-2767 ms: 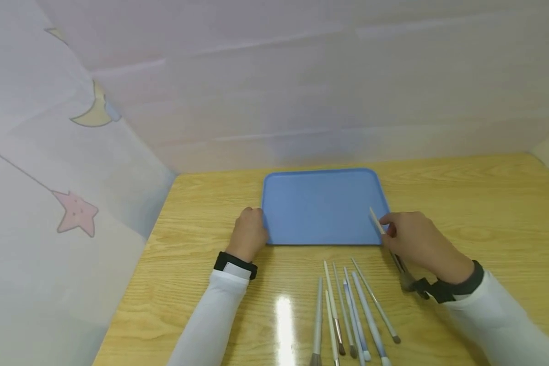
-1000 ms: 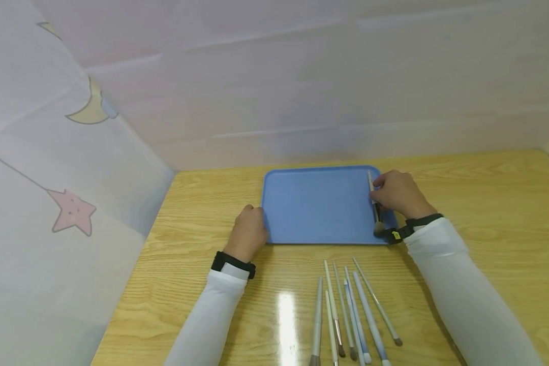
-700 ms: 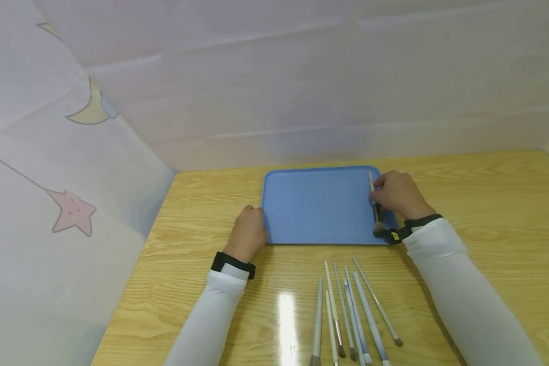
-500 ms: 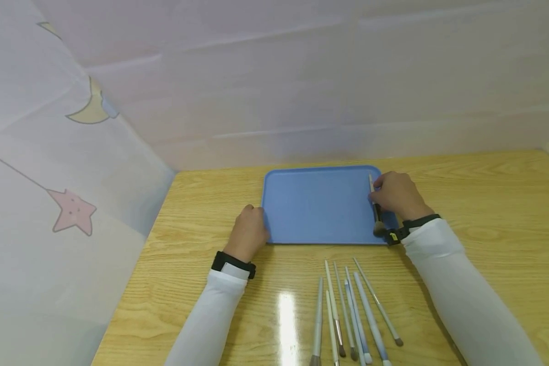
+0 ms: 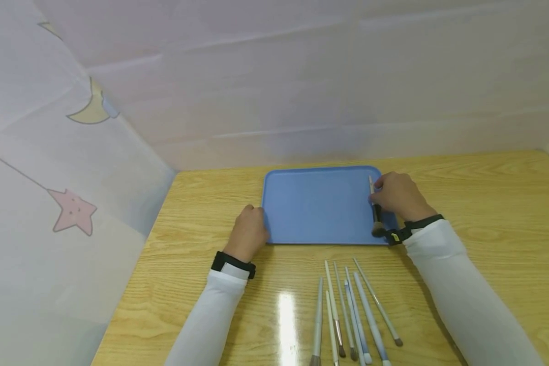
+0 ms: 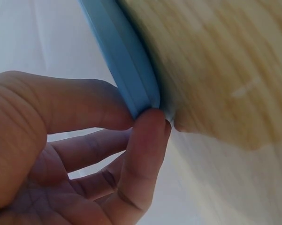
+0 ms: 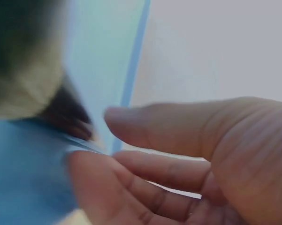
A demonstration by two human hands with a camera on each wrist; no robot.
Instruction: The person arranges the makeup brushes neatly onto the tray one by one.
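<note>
A blue tray (image 5: 317, 206) lies on the wooden table. My left hand (image 5: 251, 229) grips its near left corner; in the left wrist view, thumb and finger (image 6: 148, 126) pinch the tray's rim (image 6: 126, 61). My right hand (image 5: 395, 195) is at the tray's right side and pinches a makeup brush (image 5: 376, 218). The brush lies along the right rim, bristles toward me. In the right wrist view the brush head (image 7: 23, 79) is a blur over the blue tray (image 7: 19, 187), and my fingers (image 7: 131, 173) curl near its dark handle.
Several slim makeup brushes (image 5: 347, 310) lie side by side on the table (image 5: 485, 203) in front of the tray. Pale cloth walls (image 5: 73, 152) with a star and a moon close in the left side and the back.
The right hand carried the brush from the tray's near right corner onto the tray's right side. Over the last second it only slid slightly toward me. The left hand stayed put.
</note>
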